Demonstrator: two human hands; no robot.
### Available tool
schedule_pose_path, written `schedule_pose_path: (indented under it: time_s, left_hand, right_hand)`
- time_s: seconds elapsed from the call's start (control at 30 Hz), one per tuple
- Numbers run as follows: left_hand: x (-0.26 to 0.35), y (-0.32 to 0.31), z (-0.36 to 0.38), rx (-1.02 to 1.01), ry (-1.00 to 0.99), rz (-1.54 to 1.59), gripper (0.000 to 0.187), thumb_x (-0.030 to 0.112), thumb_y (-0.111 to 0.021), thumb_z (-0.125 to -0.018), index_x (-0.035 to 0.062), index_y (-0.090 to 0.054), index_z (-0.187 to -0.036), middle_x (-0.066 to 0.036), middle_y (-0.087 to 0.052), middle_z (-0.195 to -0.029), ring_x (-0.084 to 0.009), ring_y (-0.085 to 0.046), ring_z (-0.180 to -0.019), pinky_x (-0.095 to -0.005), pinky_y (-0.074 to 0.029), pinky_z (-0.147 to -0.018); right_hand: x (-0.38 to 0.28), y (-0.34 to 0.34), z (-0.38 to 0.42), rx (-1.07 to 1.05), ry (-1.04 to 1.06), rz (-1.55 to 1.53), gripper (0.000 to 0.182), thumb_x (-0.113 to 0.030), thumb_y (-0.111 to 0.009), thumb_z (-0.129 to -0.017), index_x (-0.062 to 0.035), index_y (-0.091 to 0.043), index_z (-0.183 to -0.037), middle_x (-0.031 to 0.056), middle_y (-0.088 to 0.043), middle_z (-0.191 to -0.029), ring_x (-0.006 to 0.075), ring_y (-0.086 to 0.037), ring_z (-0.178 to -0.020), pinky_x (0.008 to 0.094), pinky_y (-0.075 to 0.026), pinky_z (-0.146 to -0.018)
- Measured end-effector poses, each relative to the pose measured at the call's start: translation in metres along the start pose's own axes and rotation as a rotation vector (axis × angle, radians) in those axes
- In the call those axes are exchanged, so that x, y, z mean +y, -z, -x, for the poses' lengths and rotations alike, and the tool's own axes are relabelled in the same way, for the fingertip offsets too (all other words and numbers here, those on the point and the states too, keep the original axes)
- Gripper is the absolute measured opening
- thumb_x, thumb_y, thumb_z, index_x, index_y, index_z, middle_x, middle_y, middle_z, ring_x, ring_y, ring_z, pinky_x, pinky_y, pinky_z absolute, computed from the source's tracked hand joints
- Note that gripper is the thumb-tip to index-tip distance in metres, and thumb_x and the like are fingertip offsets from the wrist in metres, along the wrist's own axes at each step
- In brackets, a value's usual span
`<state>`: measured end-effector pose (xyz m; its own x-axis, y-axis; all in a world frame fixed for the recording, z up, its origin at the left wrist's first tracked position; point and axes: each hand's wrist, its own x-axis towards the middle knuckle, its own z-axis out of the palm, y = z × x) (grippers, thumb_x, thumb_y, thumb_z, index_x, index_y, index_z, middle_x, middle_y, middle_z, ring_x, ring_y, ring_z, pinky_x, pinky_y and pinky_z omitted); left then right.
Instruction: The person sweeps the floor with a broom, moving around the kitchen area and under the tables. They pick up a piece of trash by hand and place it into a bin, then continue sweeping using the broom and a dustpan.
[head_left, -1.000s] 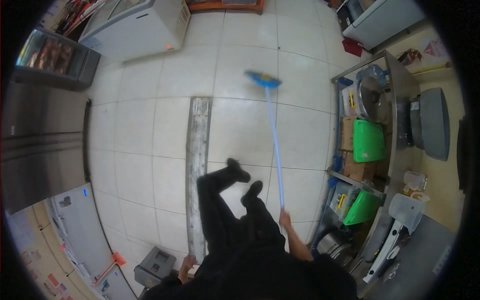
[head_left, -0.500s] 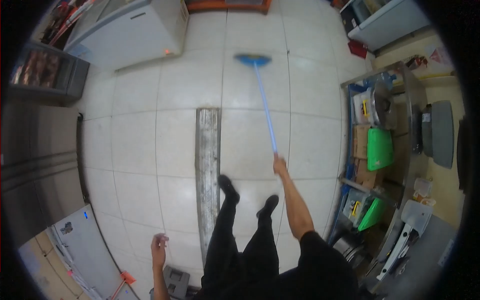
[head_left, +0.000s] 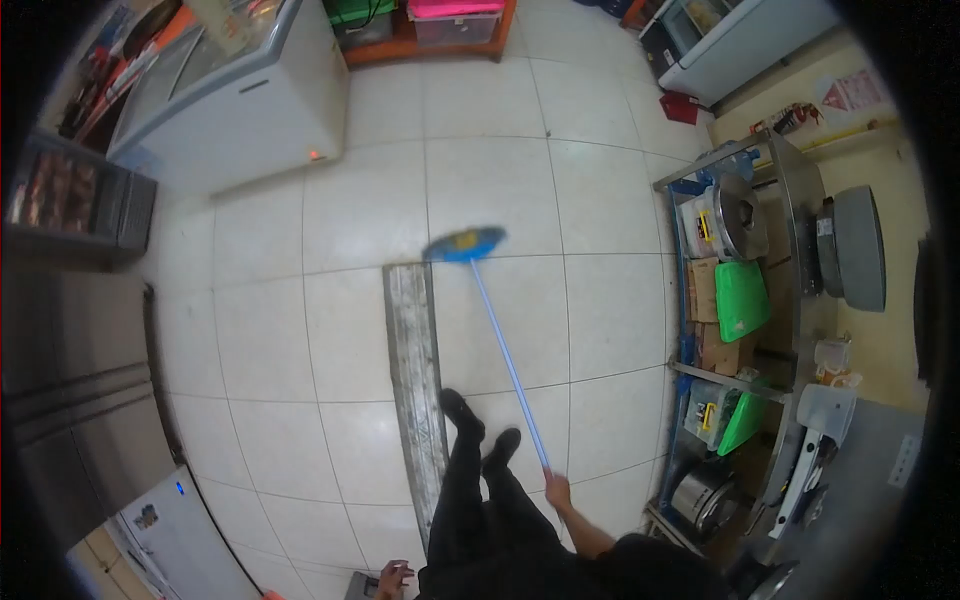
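1. The right hand (head_left: pixel 558 492) is clamped on the upper end of the broom (head_left: pixel 508 358).
2. Ahead of that hand, its long axis slants forward-left, bristle head beside the metal floor strip (head_left: pixel 410 350).
3. The left hand (head_left: pixel 396 577) is apart, fingers loosely curled; contents unclear.

The broom head (head_left: pixel 466 244) is blue with a yellow patch, its handle (head_left: pixel 508 362) pale blue. White tiles (head_left: pixel 365 345) with dark grid lines surround a streaky grey strip (head_left: pixel 412 370); the lids (head_left: pixel 743 300) are green.
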<state>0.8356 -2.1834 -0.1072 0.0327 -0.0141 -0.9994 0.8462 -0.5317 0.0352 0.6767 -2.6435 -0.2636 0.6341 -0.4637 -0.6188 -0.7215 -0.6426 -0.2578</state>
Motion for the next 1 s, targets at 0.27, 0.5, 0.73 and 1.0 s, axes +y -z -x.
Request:
schedule_pose_path:
  time_s: [0.27,0.5,0.73,1.0]
  left_hand:
    - [0.093,0.041,0.021,0.299,-0.446,-0.158,0.027,0.028,-0.050,-0.086,0.0060,-0.051,-0.103,-0.007,-0.061,-0.082,-0.0155,-0.059,-0.074,-0.0291,-0.047,-0.056]
    - [0.136,0.024,0.022,0.334,-0.528,0.105,0.027,0.028,-0.052,-0.085,0.0097,-0.052,-0.104,-0.006,-0.061,-0.082,-0.0143,-0.058,-0.075,-0.0291,-0.046,-0.056]
    - [0.101,-0.028,-0.005,0.413,-0.509,-0.105,0.034,0.033,-0.055,-0.080,0.0032,-0.055,-0.097,-0.010,-0.062,-0.075,-0.0177,-0.060,-0.068,-0.0334,-0.048,-0.061]
    - [0.093,-0.070,0.058,0.718,-0.614,0.781,0.035,0.035,-0.057,-0.081,0.0028,-0.055,-0.094,-0.010,-0.062,-0.074,-0.0147,-0.058,-0.062,-0.0283,-0.045,-0.049]
  right_hand:
    - [-0.159,0.220,-0.258,0.026,-0.205,-0.864,0.055,-0.051,-0.037,-0.088,-0.0057,-0.047,-0.060,0.0049,-0.044,-0.046,0.0191,-0.044,-0.038,0.0364,-0.039,-0.038]
    - [-0.058,0.203,-0.055,-0.207,-0.188,-0.735,0.052,-0.049,-0.031,-0.090,-0.0063,-0.047,-0.065,0.0059,-0.046,-0.048,0.0177,-0.049,-0.041,0.0328,-0.039,-0.038]
    - [-0.077,0.443,-0.127,-0.277,-0.108,-0.272,0.033,-0.014,-0.053,-0.078,-0.0060,-0.042,-0.108,0.0160,-0.054,-0.073,0.0254,-0.054,-0.056,0.0405,-0.047,-0.048]
    - [-0.409,0.692,-0.199,0.280,0.667,0.926,0.029,-0.011,-0.067,-0.062,-0.0135,-0.060,-0.090,0.0126,-0.063,-0.073,0.0197,-0.059,-0.060,0.0337,-0.049,-0.057]
